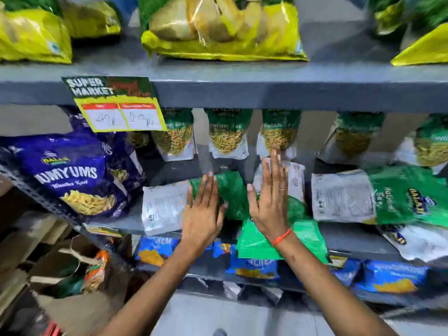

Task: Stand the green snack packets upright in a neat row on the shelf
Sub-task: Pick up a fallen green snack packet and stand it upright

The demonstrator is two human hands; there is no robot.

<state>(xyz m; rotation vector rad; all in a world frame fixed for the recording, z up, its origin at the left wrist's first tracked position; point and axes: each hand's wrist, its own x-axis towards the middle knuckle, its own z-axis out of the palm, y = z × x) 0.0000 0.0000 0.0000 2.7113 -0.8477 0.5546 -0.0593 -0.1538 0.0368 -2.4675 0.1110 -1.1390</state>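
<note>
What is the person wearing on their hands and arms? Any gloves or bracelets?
No gloves: both hands are bare, and no sleeves show on either forearm. The right hand has a thin ring on one finger and an orange thread band tied round the wrist. The left hand wears nothing that can be seen: no ring, no band, no watch.

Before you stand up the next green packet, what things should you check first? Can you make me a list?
1. Both hands free: ok. Left hand and right hand are flat and open.
2. Packet within reach: ok. A lying green packet is under the left hand.
3. Back row upright: ok, though gappy.
4. Front packets standing: not ok. The right-side packet lies flat.
5. Nothing slipping off: not ok. One packet hangs over the shelf edge.
</note>
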